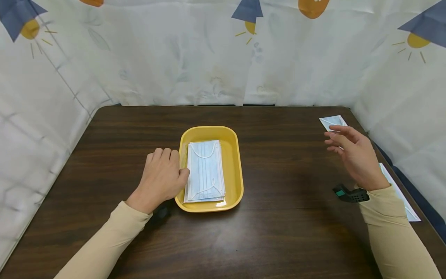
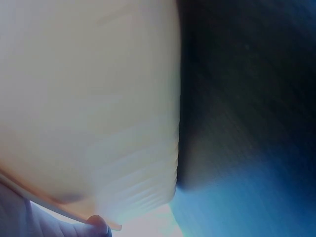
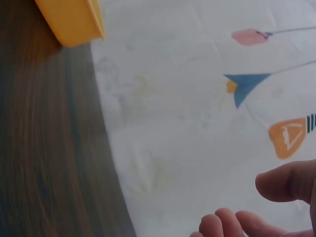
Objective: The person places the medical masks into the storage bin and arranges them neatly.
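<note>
A yellow tray (image 1: 237,170) stands on the table, with a stack of light blue face masks (image 1: 205,170) lying in it. My left hand (image 1: 161,176) grips the tray's left rim, thumb over the edge. In the left wrist view the tray's outer wall (image 2: 98,98) fills much of the picture, and a fingertip (image 2: 96,221) shows at its rim. Over the table's right side hovers my right hand (image 1: 355,155), its thumb and fingers apart with nothing between them. Just beyond its fingers lies a light blue face mask (image 1: 331,121), partly hidden by them.
Another white and blue flat piece (image 1: 400,195) lies near the right edge of the dark wooden table (image 1: 278,232), partly covered by the right forearm. A patterned white curtain (image 1: 209,58) hangs behind and at both sides. A black strap device (image 1: 350,193) sits on the right wrist.
</note>
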A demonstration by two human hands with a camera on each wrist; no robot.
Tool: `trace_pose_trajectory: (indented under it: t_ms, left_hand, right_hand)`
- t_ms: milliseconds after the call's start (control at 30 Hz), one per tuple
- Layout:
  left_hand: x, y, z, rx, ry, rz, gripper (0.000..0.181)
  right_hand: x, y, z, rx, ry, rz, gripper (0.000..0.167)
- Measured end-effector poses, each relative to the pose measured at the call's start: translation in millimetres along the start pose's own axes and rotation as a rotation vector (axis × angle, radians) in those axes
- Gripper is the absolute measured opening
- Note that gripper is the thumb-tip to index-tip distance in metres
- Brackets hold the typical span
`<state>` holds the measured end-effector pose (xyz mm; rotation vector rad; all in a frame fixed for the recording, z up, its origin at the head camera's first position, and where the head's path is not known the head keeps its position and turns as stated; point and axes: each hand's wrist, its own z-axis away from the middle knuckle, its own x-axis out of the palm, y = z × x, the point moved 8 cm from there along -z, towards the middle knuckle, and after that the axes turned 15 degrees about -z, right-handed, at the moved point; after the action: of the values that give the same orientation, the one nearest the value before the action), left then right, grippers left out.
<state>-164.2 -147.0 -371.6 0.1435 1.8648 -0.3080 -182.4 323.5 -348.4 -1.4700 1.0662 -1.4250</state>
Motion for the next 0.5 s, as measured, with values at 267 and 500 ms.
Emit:
trace_pose_trajectory:
  t_ms: [267, 500]
  left_hand:
    - [-0.8, 0.2, -0.2, 0.001, 0.009, 0.007, 0.025]
    - [-2.5, 0.3, -0.1, 0.005, 0.033, 0.010, 0.025]
  right_hand:
    - [-34, -10, 0.5, -0.026, 0.096, -0.039, 0.029]
    - [-64, -19, 0.2, -0.071, 0.139, -0.152, 0.023]
